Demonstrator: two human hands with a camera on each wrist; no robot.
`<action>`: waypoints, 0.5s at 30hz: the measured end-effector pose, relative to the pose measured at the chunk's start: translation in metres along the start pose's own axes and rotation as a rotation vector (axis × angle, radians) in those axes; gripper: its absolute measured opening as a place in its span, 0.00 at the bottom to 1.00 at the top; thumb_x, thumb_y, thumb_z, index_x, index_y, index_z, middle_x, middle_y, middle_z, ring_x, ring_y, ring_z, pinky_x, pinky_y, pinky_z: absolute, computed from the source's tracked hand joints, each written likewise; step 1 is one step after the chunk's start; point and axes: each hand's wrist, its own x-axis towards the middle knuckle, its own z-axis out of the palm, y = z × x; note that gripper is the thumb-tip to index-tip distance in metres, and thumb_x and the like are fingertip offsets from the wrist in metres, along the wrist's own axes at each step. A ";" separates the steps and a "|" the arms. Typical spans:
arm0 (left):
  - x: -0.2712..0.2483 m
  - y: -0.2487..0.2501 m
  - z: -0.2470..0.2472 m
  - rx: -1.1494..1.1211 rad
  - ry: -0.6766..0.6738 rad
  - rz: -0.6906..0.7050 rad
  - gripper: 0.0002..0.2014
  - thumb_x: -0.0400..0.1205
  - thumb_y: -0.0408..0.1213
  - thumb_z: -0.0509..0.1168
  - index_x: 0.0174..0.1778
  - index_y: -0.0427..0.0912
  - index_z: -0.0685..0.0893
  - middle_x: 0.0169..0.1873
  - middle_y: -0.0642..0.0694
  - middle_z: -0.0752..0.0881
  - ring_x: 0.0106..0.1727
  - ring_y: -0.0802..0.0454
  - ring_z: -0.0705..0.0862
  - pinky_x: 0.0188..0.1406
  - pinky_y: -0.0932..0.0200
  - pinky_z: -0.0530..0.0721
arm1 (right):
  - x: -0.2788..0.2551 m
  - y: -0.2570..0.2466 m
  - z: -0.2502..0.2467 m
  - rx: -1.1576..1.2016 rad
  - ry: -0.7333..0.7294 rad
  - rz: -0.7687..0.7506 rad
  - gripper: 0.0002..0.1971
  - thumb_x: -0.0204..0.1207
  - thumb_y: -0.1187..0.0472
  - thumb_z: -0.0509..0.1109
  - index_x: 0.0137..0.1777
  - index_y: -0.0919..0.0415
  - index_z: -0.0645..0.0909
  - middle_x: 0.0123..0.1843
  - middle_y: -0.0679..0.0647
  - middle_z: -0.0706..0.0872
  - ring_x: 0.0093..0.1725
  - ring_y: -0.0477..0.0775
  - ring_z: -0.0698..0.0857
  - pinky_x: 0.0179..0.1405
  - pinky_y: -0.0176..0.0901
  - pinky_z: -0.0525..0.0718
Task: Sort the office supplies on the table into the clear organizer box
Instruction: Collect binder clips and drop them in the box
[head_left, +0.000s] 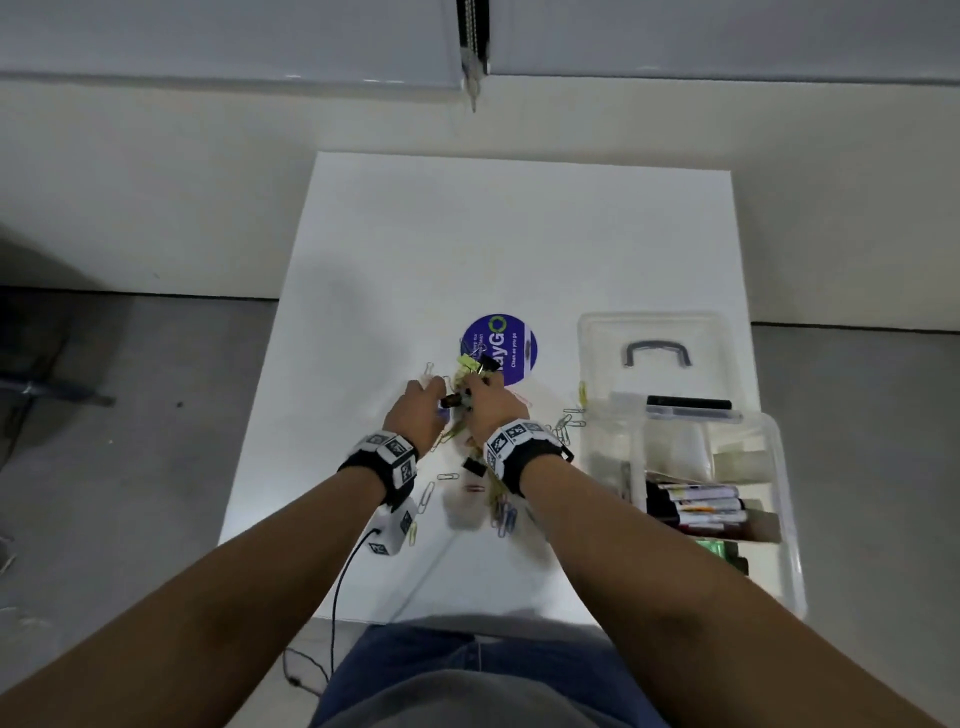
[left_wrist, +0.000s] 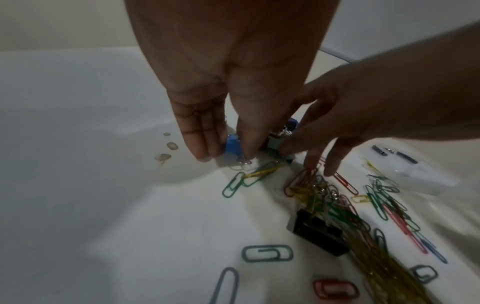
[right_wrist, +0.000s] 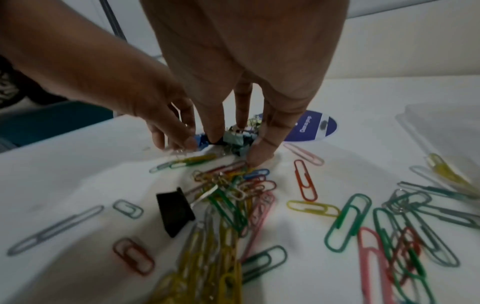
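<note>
Coloured paper clips (right_wrist: 348, 222) lie scattered and bunched on the white table (head_left: 415, 249), with a black binder clip (right_wrist: 175, 209) among them. In the head view both hands meet over a pile of binder clips (head_left: 470, 371). My left hand (left_wrist: 223, 152) pinches a blue binder clip (left_wrist: 232, 147) between thumb and fingers. My right hand (right_wrist: 233, 148) has its fingertips curled round a cluster of pale blue and black binder clips (right_wrist: 235, 138). The clear organizer box (head_left: 779, 467) stands open at the right and holds markers (head_left: 696, 506).
The box's clear lid (head_left: 660, 332) with a grey handle lies hinged back beyond it. A round purple sticker (head_left: 511, 343) sits just past the hands. A few brownish spots (left_wrist: 166, 152) mark the table left of the left hand. The table's near edge is by my waist.
</note>
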 end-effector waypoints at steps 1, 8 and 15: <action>0.000 -0.003 0.000 0.001 -0.003 0.015 0.11 0.81 0.36 0.63 0.58 0.40 0.75 0.51 0.36 0.76 0.44 0.36 0.82 0.43 0.49 0.80 | 0.004 0.000 0.003 -0.011 -0.001 -0.001 0.20 0.76 0.67 0.63 0.68 0.57 0.70 0.68 0.64 0.70 0.50 0.69 0.86 0.42 0.55 0.84; 0.000 -0.034 -0.001 -0.089 -0.011 0.146 0.07 0.79 0.42 0.69 0.42 0.44 0.79 0.46 0.43 0.77 0.48 0.45 0.77 0.46 0.54 0.77 | 0.013 0.012 0.006 0.024 -0.060 0.042 0.25 0.76 0.71 0.62 0.73 0.58 0.67 0.69 0.67 0.68 0.57 0.73 0.83 0.54 0.59 0.83; -0.008 -0.028 -0.012 -0.318 0.082 0.192 0.05 0.81 0.35 0.57 0.40 0.42 0.68 0.31 0.43 0.77 0.36 0.46 0.78 0.37 0.46 0.78 | 0.001 0.030 0.002 0.426 0.082 0.183 0.09 0.80 0.66 0.60 0.58 0.59 0.68 0.54 0.65 0.84 0.47 0.65 0.85 0.47 0.53 0.84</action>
